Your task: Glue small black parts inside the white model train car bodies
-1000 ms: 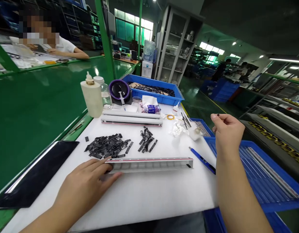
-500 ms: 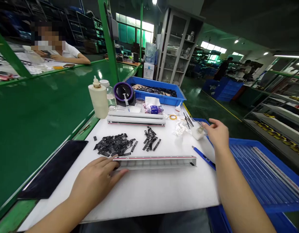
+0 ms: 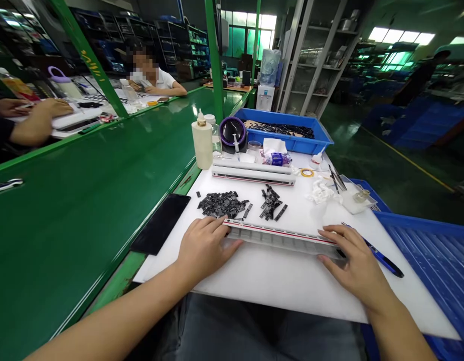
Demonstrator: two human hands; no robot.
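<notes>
A long white model train car shell (image 3: 279,232) with a red stripe lies hollow side toward me on the white work board (image 3: 288,281). My left hand (image 3: 203,248) grips its left end between thumb and fingers. Around the right end, my right hand (image 3: 354,260) has its fingers on the top edge and its thumb on the near side. Just beyond the shell are a heap of small black pieces (image 3: 221,204) and a smaller pile of black strips (image 3: 270,203). A blue pen-like tool (image 3: 385,261) lies by my right hand. Farther back rests another striped shell (image 3: 254,176).
A cream squeeze bottle (image 3: 202,145), syringe (image 3: 236,146), tissue pack (image 3: 277,158) and yellow tape roll (image 3: 307,173) stand behind. A blue bin (image 3: 307,145) holds black parts. A blue tray (image 3: 431,260) is at right, a black flat panel (image 3: 160,223) at left. Co-workers sit across the green conveyor (image 3: 85,200).
My right hand has come from the small clear dish at the back right to the shell's right end. The view has turned left. My left hand keeps its hold.
</notes>
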